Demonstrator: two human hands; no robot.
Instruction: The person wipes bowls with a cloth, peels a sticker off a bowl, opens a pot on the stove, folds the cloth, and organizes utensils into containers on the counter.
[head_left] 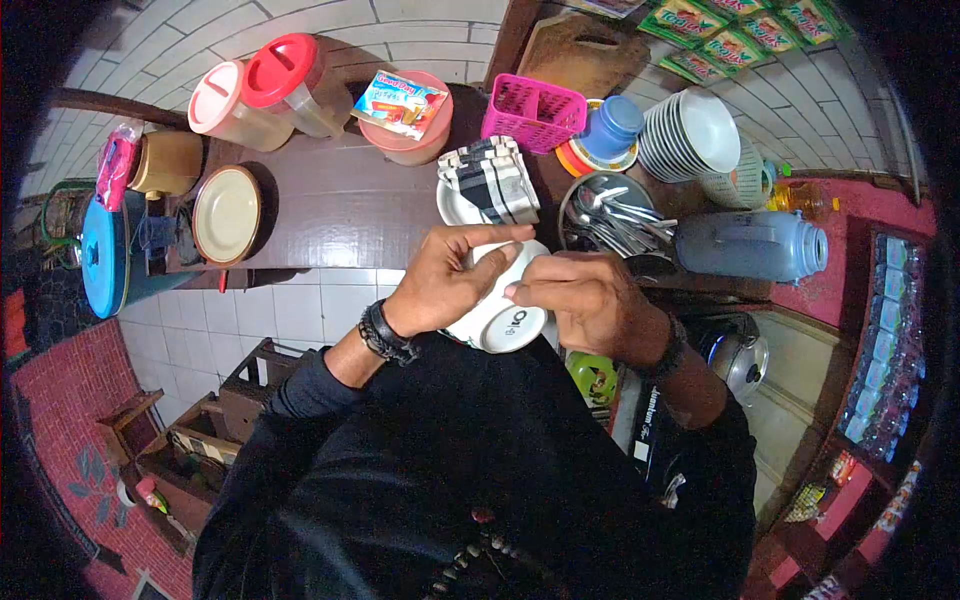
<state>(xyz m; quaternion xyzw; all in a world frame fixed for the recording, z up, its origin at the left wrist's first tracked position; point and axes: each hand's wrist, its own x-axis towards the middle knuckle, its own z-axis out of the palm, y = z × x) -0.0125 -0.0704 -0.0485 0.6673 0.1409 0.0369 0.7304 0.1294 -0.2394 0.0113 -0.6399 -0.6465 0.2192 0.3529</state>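
A white bowl [488, 322] is tilted between my hands above my lap, its marked base facing me. My left hand [447, 277] grips the bowl from the left, thumb and forefinger lying over its far side. My right hand [598, 305] is closed against the bowl's right side, thumb and forefinger pressed together; whether anything small is pinched there is hidden. Just beyond the hands, a black-and-white checked cloth [490, 180] lies over a white dish [456, 207] on the brown table [330, 215].
A steel bowl of spoons and forks [615, 215], a stack of white bowls [700, 135], a pink basket [535, 112] and a grey-blue jug [750, 247] crowd the right. Red-lidded containers [290, 85], a cream plate [227, 213] and a blue-lidded bucket [105, 260] stand left. A pot [740, 362] is at lower right.
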